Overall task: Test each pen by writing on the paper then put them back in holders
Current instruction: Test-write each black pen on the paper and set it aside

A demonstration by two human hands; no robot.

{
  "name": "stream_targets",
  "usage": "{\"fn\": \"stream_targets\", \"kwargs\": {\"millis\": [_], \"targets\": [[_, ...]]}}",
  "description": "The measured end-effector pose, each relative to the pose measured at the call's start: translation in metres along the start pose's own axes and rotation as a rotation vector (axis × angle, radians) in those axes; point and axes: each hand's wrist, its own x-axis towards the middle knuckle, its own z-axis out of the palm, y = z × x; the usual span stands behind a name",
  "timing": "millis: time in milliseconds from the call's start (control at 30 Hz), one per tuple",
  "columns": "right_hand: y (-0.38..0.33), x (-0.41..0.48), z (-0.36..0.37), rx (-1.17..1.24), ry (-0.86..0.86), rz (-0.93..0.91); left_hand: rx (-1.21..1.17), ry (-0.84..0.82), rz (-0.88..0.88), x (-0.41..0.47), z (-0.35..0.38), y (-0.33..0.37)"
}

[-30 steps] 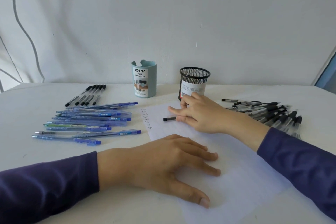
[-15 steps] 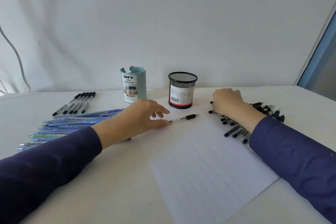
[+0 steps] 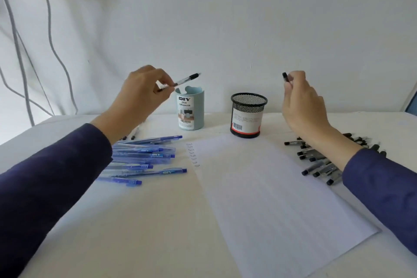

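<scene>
My left hand (image 3: 141, 91) is raised above the table and pinches a black pen (image 3: 184, 80) just above and left of the light blue desk organizer (image 3: 190, 109). My right hand (image 3: 301, 99) is raised to the right of the black mesh holder (image 3: 248, 115) and grips another black pen (image 3: 285, 77), only its dark end showing. A white sheet of paper (image 3: 270, 192) lies in front, with a short column of written words near its top left corner.
A heap of blue pens (image 3: 144, 156) lies left of the paper, a few black pens (image 3: 133, 136) behind it. A pile of black pens (image 3: 320, 162) lies right of the paper, under my right forearm. White cables (image 3: 52, 47) hang on the wall at far left.
My left hand has lifted the black pen off the paper up to the blue organizer. My right hand has risen from the black pen pile with a pen in it.
</scene>
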Motion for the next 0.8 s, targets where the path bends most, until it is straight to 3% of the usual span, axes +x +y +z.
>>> {"fn": "stream_targets", "kwargs": {"millis": [100, 200, 333, 500, 800], "targets": [[-0.019, -0.003, -0.001, 0.079, 0.034, -0.124, 0.078, 0.029, -0.114, 0.000, -0.010, -0.028], [-0.039, -0.015, 0.001, 0.171, -0.058, -0.202, 0.145, -0.047, -0.246, -0.012, -0.005, -0.050], [-0.064, -0.041, 0.005, 0.653, -0.260, -0.243, 0.290, -0.269, -0.385, -0.029, 0.008, -0.057], [-0.066, -0.060, 0.021, 0.737, -0.520, -0.094, 0.376, -0.384, -0.410, -0.035, 0.020, -0.056], [-0.067, -0.074, 0.022, 0.572, -0.549, -0.242, 0.537, -0.463, -0.405, -0.036, 0.029, -0.053]]}}
